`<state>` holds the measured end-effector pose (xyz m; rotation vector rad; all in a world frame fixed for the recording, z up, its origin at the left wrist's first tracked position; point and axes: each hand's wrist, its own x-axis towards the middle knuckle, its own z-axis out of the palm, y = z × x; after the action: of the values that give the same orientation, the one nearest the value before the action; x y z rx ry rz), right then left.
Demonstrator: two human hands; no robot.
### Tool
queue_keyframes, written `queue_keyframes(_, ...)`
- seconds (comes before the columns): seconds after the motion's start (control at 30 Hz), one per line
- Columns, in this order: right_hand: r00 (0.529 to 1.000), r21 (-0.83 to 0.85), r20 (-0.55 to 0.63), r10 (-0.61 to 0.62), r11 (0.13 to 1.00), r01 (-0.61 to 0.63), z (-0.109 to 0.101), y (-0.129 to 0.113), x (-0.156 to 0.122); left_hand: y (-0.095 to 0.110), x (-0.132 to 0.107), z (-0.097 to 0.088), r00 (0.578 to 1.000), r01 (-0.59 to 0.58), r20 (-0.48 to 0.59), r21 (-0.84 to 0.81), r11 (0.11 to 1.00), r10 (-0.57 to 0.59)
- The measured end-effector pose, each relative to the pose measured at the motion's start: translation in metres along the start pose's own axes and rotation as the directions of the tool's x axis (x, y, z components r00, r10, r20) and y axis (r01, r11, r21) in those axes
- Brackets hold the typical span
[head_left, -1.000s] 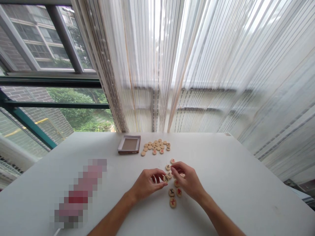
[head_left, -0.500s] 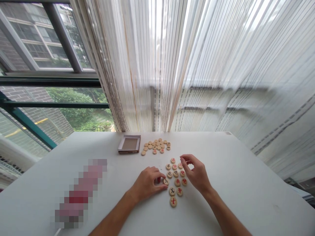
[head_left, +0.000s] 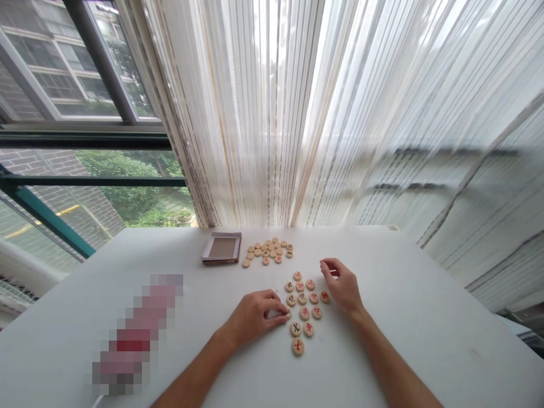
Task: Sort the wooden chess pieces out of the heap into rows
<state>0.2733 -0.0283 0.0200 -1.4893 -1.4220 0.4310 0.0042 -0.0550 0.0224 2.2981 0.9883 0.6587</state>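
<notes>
Below centre, our left hand (head_left: 260,311) half-hides a piece (head_left: 289,314), its hold unclear; our right hand (head_left: 343,284) curls part-open, empty.

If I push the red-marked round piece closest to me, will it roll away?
Probably not: the round piece lies flat on the table, so it should slide. Its wood-like look suggests it's stiff. Stood on its round edge, it might roll.

L hand (head_left: 255,313) fwd, fingers (head_left: 278,305) bent; R hand (head_left: 345,286) farther fwd, fingers curled; forearms (head_left: 198,357) angled in.
</notes>
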Motion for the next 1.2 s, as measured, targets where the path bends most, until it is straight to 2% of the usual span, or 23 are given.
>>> queue_keyframes(0.17, 0.999, 0.018, 0.019, 0.029, 0.999, -0.029, 0.0047, 0.0144, 0.005, -0.0017, 0.001, 0.0032, 0.999, -0.041, -0.001, 0.005, 0.999, 0.041)
queue_keyframes(0.43, 0.997, 0.007, 0.08, 0.001, 1.0, -0.002, 0.0073, 0.0082, 0.0003, -0.0002, 0.0022, 0.0063, 0.996, -0.087, -0.025, 0.01, 0.996, 0.087)
queue_keyframes(1.2, 0.995, -0.031, 0.095, -0.006, 0.999, 0.009, 0.0066, 0.006, 0.0006, 0.0047, 0.004, 0.0084, 0.99, -0.134, -0.035, 0.031, 0.991, 0.135)
